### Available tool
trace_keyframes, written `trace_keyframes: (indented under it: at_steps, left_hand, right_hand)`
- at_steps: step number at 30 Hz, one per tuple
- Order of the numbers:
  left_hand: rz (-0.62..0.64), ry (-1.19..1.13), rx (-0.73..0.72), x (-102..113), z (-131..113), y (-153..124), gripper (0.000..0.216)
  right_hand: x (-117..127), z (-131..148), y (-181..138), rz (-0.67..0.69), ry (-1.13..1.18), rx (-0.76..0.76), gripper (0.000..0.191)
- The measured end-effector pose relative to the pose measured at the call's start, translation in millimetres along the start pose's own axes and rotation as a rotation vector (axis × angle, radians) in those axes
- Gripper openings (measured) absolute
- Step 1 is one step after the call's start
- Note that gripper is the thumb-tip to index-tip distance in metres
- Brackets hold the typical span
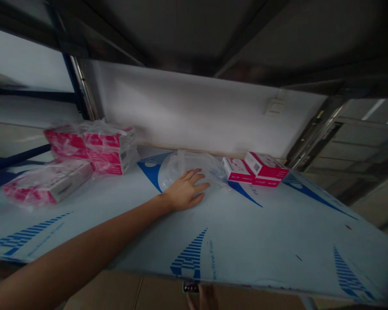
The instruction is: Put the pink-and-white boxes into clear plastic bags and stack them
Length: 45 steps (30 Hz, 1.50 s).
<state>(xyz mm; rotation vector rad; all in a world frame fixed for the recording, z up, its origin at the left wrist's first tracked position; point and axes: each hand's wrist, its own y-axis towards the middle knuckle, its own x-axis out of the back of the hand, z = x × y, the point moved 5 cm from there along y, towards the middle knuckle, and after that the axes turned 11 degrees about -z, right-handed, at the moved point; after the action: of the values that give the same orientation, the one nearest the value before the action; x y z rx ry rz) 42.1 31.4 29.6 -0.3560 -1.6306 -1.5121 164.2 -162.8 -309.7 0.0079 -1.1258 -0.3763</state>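
My left arm reaches across a shelf board [245, 232] covered in white film with blue markings. My left hand [186, 190] lies flat, fingers stretched out and open, on a crumpled clear plastic bag [181, 165] near the back wall. Just right of the bag sit loose red-and-white boxes [255, 168], two or three stacked askew. My right hand [203, 297] shows only partly below the shelf's front edge, next to a small dark object [190, 286]; its fingers are mostly hidden.
At the left stand plastic-wrapped bundles of the same red boxes [100, 148], with another wrapped pack [48, 183] lying in front. A white wall [194, 112] closes the back, a dark shelf hangs overhead, and brown cardboard [142, 295] sits below.
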Motion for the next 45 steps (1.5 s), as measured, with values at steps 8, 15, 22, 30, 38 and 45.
trace_keyframes:
  at_steps: [8,15,22,30,38,45]
  left_hand:
    - [0.004,0.037,-0.002,3,4,-2,0.038]
    - [0.008,0.062,-0.017,3,1,-2,0.038]
    - [-0.003,0.062,-0.025,4,1,-3,0.037]
    - [-0.001,0.067,-0.028,2,2,-4,0.036]
    - [-0.001,0.063,-0.019,2,2,-4,0.034]
    - [0.003,0.043,-0.006,2,2,-3,0.033]
  right_hand:
    - [-71,-7,-8,0.044,-0.125,-0.137,0.029]
    - [-47,9,2,-0.017,0.030,-0.188,0.022]
    - [-48,15,8,-0.002,0.030,-0.209,0.063]
    - [-37,21,2,-0.028,0.059,-0.187,0.037]
    - [-35,25,0,-0.030,0.082,-0.187,0.028]
    - [-32,24,-1,-0.044,0.098,-0.209,0.045]
